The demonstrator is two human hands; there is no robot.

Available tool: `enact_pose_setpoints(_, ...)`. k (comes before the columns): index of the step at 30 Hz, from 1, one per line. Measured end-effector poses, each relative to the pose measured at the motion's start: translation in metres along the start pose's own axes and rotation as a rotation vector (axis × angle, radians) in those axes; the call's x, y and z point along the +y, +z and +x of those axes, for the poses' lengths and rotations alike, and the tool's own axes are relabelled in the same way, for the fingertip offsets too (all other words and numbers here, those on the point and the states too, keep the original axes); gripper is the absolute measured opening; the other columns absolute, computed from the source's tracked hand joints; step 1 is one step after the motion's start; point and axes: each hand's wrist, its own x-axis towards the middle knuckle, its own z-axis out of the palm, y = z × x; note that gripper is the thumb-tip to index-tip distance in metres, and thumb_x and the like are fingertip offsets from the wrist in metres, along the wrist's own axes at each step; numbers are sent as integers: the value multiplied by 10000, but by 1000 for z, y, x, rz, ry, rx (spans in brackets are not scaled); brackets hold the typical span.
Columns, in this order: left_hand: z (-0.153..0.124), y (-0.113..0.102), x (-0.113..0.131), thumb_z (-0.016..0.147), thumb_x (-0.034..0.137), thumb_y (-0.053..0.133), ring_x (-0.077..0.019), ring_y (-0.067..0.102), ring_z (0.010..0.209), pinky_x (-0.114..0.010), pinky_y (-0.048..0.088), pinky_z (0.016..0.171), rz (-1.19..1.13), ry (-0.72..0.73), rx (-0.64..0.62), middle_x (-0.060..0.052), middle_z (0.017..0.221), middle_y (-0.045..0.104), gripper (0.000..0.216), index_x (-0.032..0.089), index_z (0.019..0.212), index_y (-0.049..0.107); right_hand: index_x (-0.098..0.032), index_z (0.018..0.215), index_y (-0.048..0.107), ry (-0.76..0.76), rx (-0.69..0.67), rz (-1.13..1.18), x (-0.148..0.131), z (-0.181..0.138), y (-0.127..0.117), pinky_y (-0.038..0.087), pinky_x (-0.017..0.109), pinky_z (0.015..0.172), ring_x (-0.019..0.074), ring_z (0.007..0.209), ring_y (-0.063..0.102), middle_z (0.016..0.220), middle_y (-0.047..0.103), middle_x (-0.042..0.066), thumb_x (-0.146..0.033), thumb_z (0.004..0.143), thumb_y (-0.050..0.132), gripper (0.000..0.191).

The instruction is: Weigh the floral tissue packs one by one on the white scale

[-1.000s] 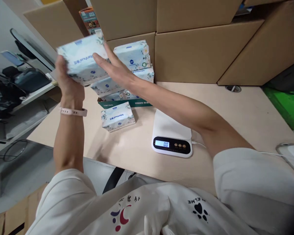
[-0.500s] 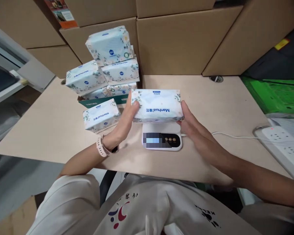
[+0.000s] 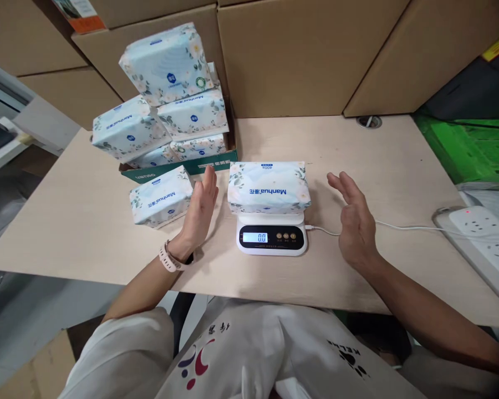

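The tissue pack [image 3: 269,185] has moved onto the scale [image 3: 272,246], long axis nine-to-three o'clock, lettering inverted; left hand [image 3: 199,213] and right hand [image 3: 355,230] loosely open, empty.

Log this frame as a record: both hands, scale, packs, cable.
left hand: open, apart from weighed pack; overlaps loose pack in view, contact unclear
right hand: open, holding nothing
digital scale: lit, display showing zeros
weighed pack: Manhua tissues, on scale
loose pack: on table
stacked packs: in and above green carton
white cable: at scale's right side
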Motion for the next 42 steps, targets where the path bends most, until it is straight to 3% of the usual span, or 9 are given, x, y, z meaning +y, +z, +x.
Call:
enact_pose_setpoints(6,0,-1,4,966,920,350,-232,27,1760,-450,125,1452,-4,-22,-15,84,1875,93,899,412,1708,363,-486,1702,339,-102,13,-64,-1,-3,-3,406,705,1331,340,1578,546,1673,585,30,-565,1089,323,618)
enact_pose_setpoints(10,-1,0,5,975,888,397,-220,104,1756,-450,147,1451,-32,-25,-20,100,1858,170,829,423,1659,462,-483,1704,326,-91,-1,-97,0,-4,-5,417,696,1321,337,1575,548,1672,585,27,-593,1082,278,634)
enact_pose_setpoints(15,-2,2,4,945,941,395,-240,51,1761,-470,114,1452,-45,-40,-44,64,1870,139,937,382,1697,403,-506,1697,323,-107,-2,-94,-1,-5,-7,419,699,1308,345,1573,547,1679,578,16,-648,1064,250,652)
enact_pose_setpoints(23,-1,2,-2,906,964,449,-273,19,1760,-486,156,1451,-63,-61,-53,76,1866,171,941,398,1658,453,-489,1689,371,-135,14,-22,0,-4,-7,416,735,1291,355,1540,585,1629,633,17,-661,1072,230,655)
enact_pose_setpoints(27,-3,3,0,910,963,440,-260,-2,1760,-464,135,1454,-56,-49,-78,66,1872,130,998,368,1709,378,-459,1705,365,-123,-39,-37,0,-4,-6,397,686,1328,336,1565,562,1645,623,14,-682,1077,249,677)
enact_pose_setpoints(32,-7,7,6,1000,897,291,-253,-96,1752,-468,108,1459,1,-64,-97,91,1870,62,955,337,1772,238,-441,1690,407,-40,-87,72,1,-4,-4,302,676,1387,316,1596,525,1647,622,-7,-669,1097,246,655)
enact_pose_setpoints(36,-8,7,6,1009,888,283,-239,-106,1752,-470,86,1461,0,-56,-119,102,1866,60,948,340,1780,213,-499,1718,284,43,-213,70,6,-1,-3,229,715,1394,341,1690,375,1762,475,-24,-782,1047,279,729)
enact_pose_setpoints(42,-9,7,6,989,910,311,-241,-73,1754,-460,89,1460,-34,-42,-134,93,1870,36,974,355,1781,195,-456,1763,33,88,-387,45,14,2,-2,122,746,1401,378,1763,127,1883,174,39,-876,929,500,1044)
